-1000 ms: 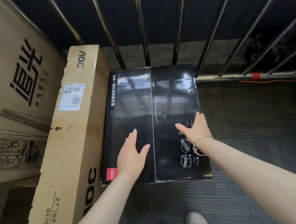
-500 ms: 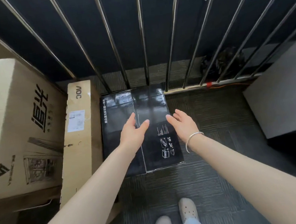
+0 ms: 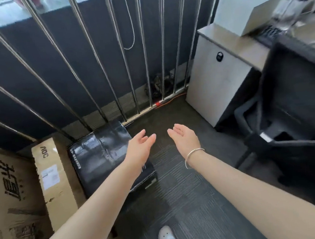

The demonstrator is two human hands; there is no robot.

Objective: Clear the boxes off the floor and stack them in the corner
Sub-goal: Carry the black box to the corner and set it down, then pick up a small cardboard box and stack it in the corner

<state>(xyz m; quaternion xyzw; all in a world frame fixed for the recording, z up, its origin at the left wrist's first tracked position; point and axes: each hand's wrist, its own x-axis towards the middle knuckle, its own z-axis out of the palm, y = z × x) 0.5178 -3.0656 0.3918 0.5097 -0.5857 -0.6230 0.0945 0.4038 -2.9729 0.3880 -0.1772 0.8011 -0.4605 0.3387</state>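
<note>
Both grips hang relaxed and empty: left hand over the black box, right hand above carpet. At nine o'clock, a tall carton reads "AOC".

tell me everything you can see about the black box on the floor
The black box is a glossy rectangular carton with a taped seam across its top and a line of white print along its left edge. It lies flat on the dark carpet, its far end by the metal railing, right of the tall brown AOC carton. The left forearm partly covers its near right corner; neither hand grips it.
</note>
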